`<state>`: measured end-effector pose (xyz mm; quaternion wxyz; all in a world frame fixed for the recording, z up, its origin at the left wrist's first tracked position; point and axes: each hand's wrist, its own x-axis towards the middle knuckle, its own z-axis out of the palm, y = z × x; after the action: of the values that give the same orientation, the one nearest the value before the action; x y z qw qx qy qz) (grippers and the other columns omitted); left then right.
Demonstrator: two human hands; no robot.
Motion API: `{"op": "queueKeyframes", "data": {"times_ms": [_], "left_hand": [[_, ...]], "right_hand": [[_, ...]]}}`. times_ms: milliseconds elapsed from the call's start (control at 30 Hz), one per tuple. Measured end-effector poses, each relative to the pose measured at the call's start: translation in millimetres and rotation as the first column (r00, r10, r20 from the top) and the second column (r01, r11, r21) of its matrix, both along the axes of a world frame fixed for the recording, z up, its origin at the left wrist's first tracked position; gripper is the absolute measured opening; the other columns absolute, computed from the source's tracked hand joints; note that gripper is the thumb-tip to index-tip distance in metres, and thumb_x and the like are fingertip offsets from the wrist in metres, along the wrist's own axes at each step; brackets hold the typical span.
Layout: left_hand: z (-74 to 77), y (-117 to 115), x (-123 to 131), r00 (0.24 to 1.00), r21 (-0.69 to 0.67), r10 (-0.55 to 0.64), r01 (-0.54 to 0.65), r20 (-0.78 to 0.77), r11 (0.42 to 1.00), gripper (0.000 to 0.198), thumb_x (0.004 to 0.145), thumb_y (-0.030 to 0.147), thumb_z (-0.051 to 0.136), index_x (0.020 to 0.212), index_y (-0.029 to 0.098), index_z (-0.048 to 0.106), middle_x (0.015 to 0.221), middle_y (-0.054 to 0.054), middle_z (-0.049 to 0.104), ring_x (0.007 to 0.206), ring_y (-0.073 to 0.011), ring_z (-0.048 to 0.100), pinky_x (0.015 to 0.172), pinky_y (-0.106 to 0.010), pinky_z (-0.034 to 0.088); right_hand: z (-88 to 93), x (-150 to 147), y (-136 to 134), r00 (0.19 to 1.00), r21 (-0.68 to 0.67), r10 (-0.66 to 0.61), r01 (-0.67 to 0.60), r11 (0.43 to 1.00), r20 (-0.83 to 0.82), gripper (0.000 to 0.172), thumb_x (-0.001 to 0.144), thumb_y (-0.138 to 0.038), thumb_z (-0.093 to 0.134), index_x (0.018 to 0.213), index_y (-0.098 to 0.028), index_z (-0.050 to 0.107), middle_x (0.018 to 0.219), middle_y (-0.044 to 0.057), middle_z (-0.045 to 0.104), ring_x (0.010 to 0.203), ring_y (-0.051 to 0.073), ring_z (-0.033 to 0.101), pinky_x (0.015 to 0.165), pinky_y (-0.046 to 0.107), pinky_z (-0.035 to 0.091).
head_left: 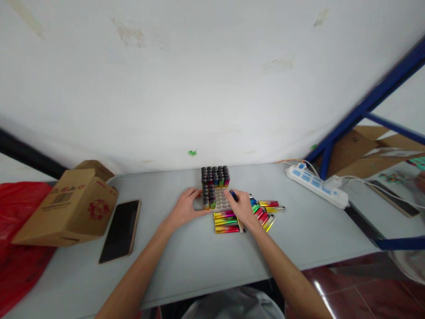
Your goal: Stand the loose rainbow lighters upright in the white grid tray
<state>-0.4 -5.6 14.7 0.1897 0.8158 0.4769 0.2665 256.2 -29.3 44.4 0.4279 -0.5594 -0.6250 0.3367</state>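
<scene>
A white tray [222, 203] stands on the grey table [186, 252] by the wall, partly filled with upright lighters [214, 177] with black tops. My left hand [187, 206] rests against the tray's left side, fingers curled on its edge. My right hand [241, 207] is at the tray's right front, fingers pinched around a lighter with a dark blue end [233, 195]. Several rainbow-coloured lighters [226, 221] lie flat in front of and to the right of the tray.
A black phone [121, 229] lies left of the hands, next to a cardboard box [71, 206] and a red bag [18, 248]. A white power strip [317, 185] with cables sits at the right. Blue shelf bars [365, 106] and cardboard stand beyond it.
</scene>
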Motion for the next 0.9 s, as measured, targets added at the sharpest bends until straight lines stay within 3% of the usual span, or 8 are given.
{"op": "queueKeyframes", "data": {"times_ms": [267,467,600,900], "left_hand": [[3.4,0,1,1.0,-0.027,0.013,-0.014,-0.015,1.0,0.061,0.077,0.063,0.093,0.116,0.021,0.073,0.113,-0.009,0.073,0.106,-0.0318,0.068,0.102,-0.045,0.058],[3.0,1,0,1.0,-0.028,0.011,-0.011,-0.003,1.0,0.061,0.078,0.064,0.092,0.117,0.021,0.074,0.113,-0.009,0.073,0.106,-0.0325,0.069,0.101,-0.046,0.059],[4.1,0,0,1.0,-0.029,0.008,-0.008,0.0,1.0,0.061,0.078,0.064,0.091,0.118,0.021,0.074,0.113,-0.009,0.073,0.106,-0.0324,0.069,0.101,-0.046,0.059],[2.0,0,0,1.0,-0.018,0.013,-0.013,0.008,1.0,0.062,0.077,0.063,0.093,0.118,0.021,0.074,0.116,-0.01,0.075,0.109,-0.0331,0.07,0.102,-0.048,0.06]], "right_hand": [[0.5,-1,-1,0.998,0.032,-0.013,0.011,0.999,0.068,0.041,0.095,-0.054,0.048,0.066,-0.025,0.047,0.057,-0.003,0.049,0.058,0.015,0.041,0.059,0.029,0.029],[-0.4,1,0,0.993,0.08,-0.069,0.061,0.995,0.093,0.051,0.102,-0.063,0.05,0.068,-0.026,0.05,0.058,-0.002,0.053,0.057,0.017,0.045,0.06,0.029,0.034],[-0.1,1,-1,0.99,0.113,-0.032,0.017,0.994,0.134,0.054,0.105,-0.065,0.051,0.067,-0.027,0.053,0.057,-0.001,0.055,0.056,0.018,0.049,0.061,0.03,0.038],[-9.1,3,0,0.971,0.073,0.028,-0.047,0.996,0.238,0.027,0.101,-0.039,0.052,0.082,-0.026,0.064,0.068,0.001,0.067,0.062,0.02,0.057,0.067,0.031,0.038]]}}
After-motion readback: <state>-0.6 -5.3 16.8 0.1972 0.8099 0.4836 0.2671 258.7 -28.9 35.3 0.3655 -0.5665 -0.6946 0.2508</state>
